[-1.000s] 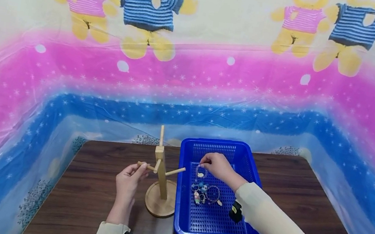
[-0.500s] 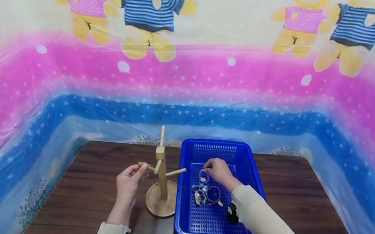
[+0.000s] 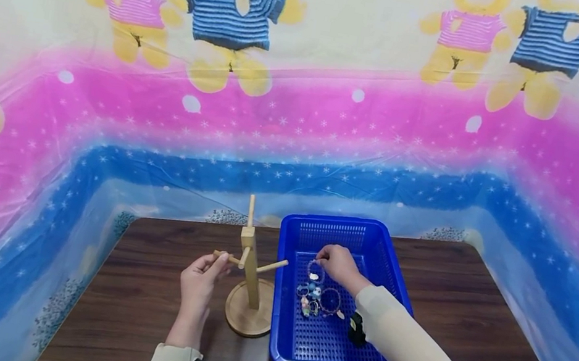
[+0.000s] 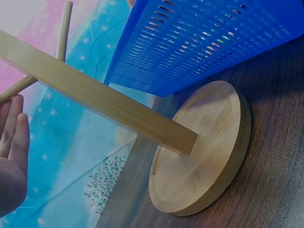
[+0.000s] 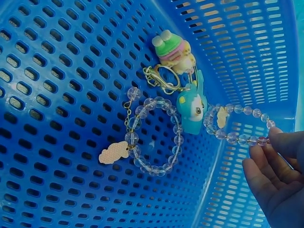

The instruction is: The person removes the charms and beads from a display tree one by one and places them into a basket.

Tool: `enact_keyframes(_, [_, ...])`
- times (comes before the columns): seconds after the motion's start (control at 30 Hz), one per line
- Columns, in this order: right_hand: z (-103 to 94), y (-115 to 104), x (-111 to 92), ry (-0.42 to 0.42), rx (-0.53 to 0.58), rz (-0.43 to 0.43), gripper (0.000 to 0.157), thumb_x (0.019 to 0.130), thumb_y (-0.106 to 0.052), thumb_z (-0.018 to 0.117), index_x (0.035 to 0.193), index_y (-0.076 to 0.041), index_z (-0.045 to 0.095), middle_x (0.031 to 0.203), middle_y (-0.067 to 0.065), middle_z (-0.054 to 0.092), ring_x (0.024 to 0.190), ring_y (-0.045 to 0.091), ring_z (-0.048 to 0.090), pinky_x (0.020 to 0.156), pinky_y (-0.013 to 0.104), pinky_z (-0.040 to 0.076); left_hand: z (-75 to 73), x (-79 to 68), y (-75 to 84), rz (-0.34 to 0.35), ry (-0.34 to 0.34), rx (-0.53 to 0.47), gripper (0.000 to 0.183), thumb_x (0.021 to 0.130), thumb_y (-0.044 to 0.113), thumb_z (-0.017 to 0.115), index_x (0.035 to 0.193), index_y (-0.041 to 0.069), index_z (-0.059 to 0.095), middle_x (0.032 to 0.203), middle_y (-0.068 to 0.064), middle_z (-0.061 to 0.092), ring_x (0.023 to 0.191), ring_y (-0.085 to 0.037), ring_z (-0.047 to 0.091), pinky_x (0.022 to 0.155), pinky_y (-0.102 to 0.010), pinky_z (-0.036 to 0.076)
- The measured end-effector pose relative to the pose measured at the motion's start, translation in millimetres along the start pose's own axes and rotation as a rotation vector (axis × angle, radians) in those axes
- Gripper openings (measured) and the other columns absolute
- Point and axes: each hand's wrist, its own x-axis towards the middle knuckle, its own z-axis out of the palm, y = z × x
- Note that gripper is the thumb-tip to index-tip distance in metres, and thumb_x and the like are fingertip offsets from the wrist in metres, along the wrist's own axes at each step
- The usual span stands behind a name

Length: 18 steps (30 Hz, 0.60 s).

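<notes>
My left hand (image 3: 198,282) pinches one peg (image 3: 222,256) of a wooden peg stand (image 3: 251,275) with a round base (image 4: 204,161). Over the blue basket (image 3: 276,353), my right hand (image 3: 341,265) pinches the edge of a clear, pinkish beaded bracelet (image 5: 232,138) between thumb and fingers. That bracelet hangs down with a small pale charm on it. Beside it in the basket lie a second beaded bracelet (image 5: 154,169) with a pale charm (image 5: 114,153), a blue figure (image 5: 191,110) and a green-hatted figure (image 5: 175,53) with metal rings.
The perforated basket stands just right of the peg stand, and a peg (image 3: 272,266) reaches toward its left rim. Both stand on a dark wooden table (image 3: 137,295). A bear-patterned curtain (image 3: 299,113) encloses the back and sides.
My right hand has moved slightly right and nearer with the bracelet still pinched. The left hand keeps its grip on the peg.
</notes>
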Motion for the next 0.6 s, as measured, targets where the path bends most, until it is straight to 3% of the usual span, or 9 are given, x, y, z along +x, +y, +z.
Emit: enact_keyframes(0.6, [-4.5,-0.7,1.5,0.002,-0.035,-0.001,0.011,0.098,-0.006,0.067,0.103,-0.001,0.075,0.104,0.015,0.077,0.089,0.025,0.072,0.081,0.041,0.064,0.9,-0.2,0.5,0.0,0.003,0.005,0.026,0.097,-0.001,0.065,0.08,0.018,0.073,0.073,0.015,0.076,0.071,0.001,0.074,0.072,-0.016,0.064])
